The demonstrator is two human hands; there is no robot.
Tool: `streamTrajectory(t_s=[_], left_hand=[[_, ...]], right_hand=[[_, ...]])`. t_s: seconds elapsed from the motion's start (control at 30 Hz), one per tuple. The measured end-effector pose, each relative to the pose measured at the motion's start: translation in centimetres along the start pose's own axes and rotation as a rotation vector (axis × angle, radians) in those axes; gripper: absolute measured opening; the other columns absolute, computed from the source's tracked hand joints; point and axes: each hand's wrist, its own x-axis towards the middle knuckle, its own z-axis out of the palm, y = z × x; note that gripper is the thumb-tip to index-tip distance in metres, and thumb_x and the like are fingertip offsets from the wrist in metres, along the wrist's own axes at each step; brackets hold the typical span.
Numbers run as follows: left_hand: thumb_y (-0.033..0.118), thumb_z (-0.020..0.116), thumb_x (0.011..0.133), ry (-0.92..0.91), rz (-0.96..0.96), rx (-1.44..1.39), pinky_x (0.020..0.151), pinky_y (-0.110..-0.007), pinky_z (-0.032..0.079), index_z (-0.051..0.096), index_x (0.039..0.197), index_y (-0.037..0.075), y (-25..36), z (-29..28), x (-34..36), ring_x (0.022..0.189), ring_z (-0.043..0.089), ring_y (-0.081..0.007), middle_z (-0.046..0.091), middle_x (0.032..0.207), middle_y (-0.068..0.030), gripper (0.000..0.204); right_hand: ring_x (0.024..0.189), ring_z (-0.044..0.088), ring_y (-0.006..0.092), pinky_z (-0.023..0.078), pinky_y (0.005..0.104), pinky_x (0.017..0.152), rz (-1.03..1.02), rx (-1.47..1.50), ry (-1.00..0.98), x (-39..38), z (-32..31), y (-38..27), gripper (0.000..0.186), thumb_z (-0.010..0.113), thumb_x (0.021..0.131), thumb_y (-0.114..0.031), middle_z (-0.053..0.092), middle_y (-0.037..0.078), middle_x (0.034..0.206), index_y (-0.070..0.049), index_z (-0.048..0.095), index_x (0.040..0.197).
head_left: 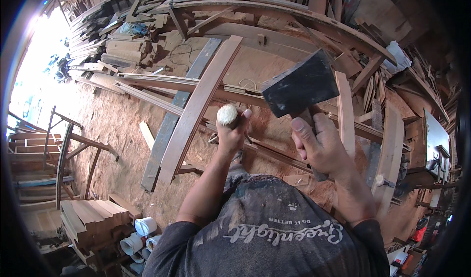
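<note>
My right hand [321, 142] is wrapped round the handle of a mallet with a broad, dark, block-shaped head [301, 83]. The head is raised above the boards, and the handle's lower end sticks out below my fist. To its left, my left hand [233, 134] is closed round an upright tool with a pale, rounded, worn-looking end [227, 115]. The lower part of that tool is hidden by the hand. Left of this hand slants a smooth reddish-brown plank [196, 107], beside a grey-blue painted board [167, 134]. Another plank [346, 117] stands to the right of the mallet.
Long timbers [162, 82] cross behind my hands. A long bench [279, 9] curves along the back. Stacked offcuts [125, 48] lie far left. Cut wood blocks [93, 215] and white buckets [145, 226] stand near left. A wooden frame [73, 139] stands at left.
</note>
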Motion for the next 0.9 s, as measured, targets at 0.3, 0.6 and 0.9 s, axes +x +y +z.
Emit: streamTrajectory(t_s=[0.3,0.6,0.9], left_hand=[[0.018,0.074,0.091,-0.082,0.336,0.278,0.069,-0.031,0.052,0.066,0.102,0.003,-7.5,0.1,-4.1,0.08,0.063,-0.014,0.067,0.09,-0.0037,0.021],[0.015,0.063,0.097,0.043,0.281,-0.18,0.05,-0.025,0.041,0.064,0.104,0.004,-6.9,-0.4,0.0,0.059,0.054,-0.0088,0.058,0.07,0.0009,0.013],[0.01,0.081,0.085,-0.308,0.533,0.636,0.058,-0.034,0.051,0.065,0.077,0.006,-4.6,5.5,-4.3,0.061,0.063,-0.0176,0.065,0.07,-0.0041,0.018]], right_hand=[[0.064,0.07,0.0272,0.055,0.037,0.06,-0.397,-0.619,-0.014,-0.2,2.8,0.7,0.048,0.061,0.1,-0.043,0.071,0.018,0.081,0.004,0.063,0.11],[0.062,0.065,0.016,0.053,0.0322,0.056,0.071,-0.19,0.216,-7.6,-3.8,9.8,0.047,0.057,0.104,-0.044,0.064,0.009,0.078,0.001,0.057,0.116],[0.054,0.063,0.0164,0.048,0.0281,0.04,0.442,-0.024,1.596,-27.9,-17.1,25.4,0.026,0.072,0.088,-0.013,0.065,0.008,0.082,0.003,0.063,0.107]])
